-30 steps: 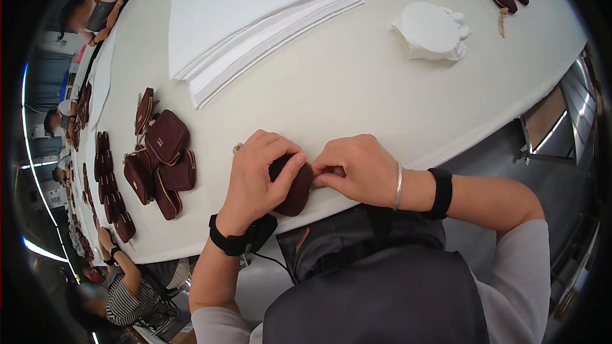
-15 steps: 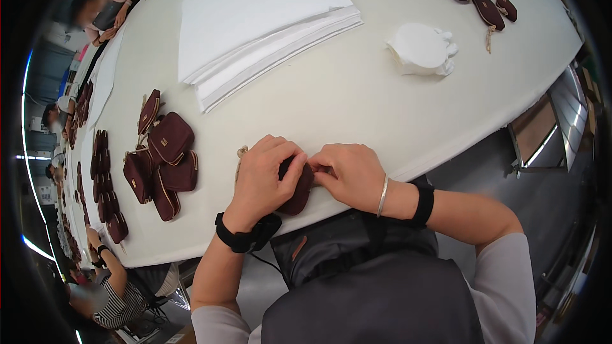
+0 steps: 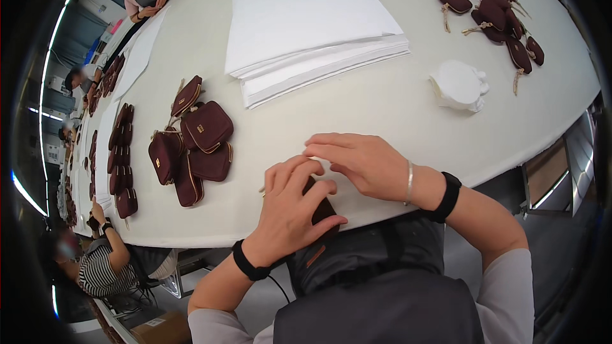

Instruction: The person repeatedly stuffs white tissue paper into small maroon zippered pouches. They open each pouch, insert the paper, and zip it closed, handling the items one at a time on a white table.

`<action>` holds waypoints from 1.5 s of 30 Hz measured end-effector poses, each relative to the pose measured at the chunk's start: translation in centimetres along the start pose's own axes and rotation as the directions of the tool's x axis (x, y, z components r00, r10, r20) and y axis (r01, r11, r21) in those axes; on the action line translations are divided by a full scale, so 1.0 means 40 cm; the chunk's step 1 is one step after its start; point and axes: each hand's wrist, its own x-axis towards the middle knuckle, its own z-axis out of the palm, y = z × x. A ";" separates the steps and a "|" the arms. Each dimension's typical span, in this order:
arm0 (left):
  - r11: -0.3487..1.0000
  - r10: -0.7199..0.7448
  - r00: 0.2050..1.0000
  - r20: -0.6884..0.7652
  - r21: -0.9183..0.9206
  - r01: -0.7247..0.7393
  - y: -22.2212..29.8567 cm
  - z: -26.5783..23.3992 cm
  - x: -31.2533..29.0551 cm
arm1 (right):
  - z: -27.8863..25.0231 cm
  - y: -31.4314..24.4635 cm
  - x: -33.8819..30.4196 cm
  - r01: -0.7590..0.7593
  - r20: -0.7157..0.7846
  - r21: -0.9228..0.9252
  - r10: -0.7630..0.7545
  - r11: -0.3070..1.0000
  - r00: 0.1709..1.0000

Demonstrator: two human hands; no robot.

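A dark maroon zip pouch (image 3: 324, 211) lies at the table's near edge, mostly covered by my left hand (image 3: 287, 207). The fingers of that hand are bent over it, and the thumb rests along its near side. My right hand (image 3: 366, 159) is at the pouch's far end, fingers stretched out, its fingertips close to the left fingers. Whether they touch the pouch is hidden. To the left sits a loose pile of similar maroon pouches (image 3: 207, 126) with gold-coloured zips.
Beyond my hands lies a stack of white sheets (image 3: 306, 19). A crumpled white cloth item (image 3: 458, 86) and more maroon pouches (image 3: 494, 16) with beige cords are on the right. Rows of pouches (image 3: 120, 178) line the far left, where other people sit along the table.
My right hand has gone from a pinch at the pouch's side to stretched fingers at its far end. My left fingers have spread over the pouch. The view has shifted left.
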 end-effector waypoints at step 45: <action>0.895 -0.299 0.951 -0.081 -0.370 0.250 -0.024 0.078 -0.121 | 0.057 -0.101 -0.125 0.163 0.281 -0.334 -0.067 0.928 0.957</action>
